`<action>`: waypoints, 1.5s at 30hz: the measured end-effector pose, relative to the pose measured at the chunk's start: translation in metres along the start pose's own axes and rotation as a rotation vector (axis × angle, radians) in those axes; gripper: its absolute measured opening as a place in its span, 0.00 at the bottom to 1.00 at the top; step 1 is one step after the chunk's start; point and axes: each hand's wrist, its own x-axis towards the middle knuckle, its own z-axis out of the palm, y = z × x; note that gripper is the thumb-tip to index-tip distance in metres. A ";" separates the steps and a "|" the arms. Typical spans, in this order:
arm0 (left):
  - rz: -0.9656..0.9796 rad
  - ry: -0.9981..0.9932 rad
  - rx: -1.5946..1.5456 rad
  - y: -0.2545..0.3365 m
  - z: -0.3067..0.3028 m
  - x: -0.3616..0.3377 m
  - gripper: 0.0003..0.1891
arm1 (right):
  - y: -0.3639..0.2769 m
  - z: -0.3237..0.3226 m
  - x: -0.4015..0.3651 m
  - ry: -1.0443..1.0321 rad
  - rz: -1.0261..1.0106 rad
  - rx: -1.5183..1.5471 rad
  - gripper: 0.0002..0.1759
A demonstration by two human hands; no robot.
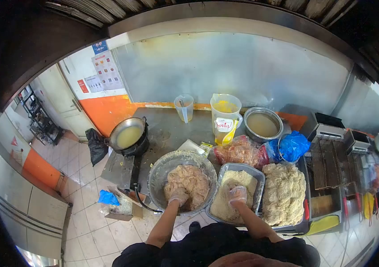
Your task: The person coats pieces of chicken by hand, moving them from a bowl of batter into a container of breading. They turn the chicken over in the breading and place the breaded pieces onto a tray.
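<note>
The hands are held apart: the left hand [179,196], in a clear glove, is pressed against the pinkish, wet-looking mass [190,179] in the round grey bowl [157,180]; the right hand [238,195], likewise gloved, is set in pale crumbs [221,202] in the rectangular grey tray [261,180]. Whether anything is gripped cannot be told. Handling of mass and crumbs seems under way; any lift would need rim clearance. Beside the tray, crumb-covered pieces [284,193] are heaped.

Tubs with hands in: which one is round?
The left tub, with lumpy pinkish mix and the left hand in it. The other tub, with pale crumbs and the right hand, has corners.
</note>
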 end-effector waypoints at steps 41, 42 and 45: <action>-0.072 -0.006 0.065 0.012 -0.009 -0.005 0.21 | -0.011 -0.016 -0.016 0.248 -0.062 0.068 0.15; -0.072 -0.005 0.065 0.010 -0.006 -0.005 0.21 | -0.015 -0.024 -0.018 0.249 -0.063 0.068 0.15; -0.025 0.055 0.102 0.008 -0.004 -0.004 0.20 | -0.018 -0.027 -0.015 0.212 -0.064 0.011 0.15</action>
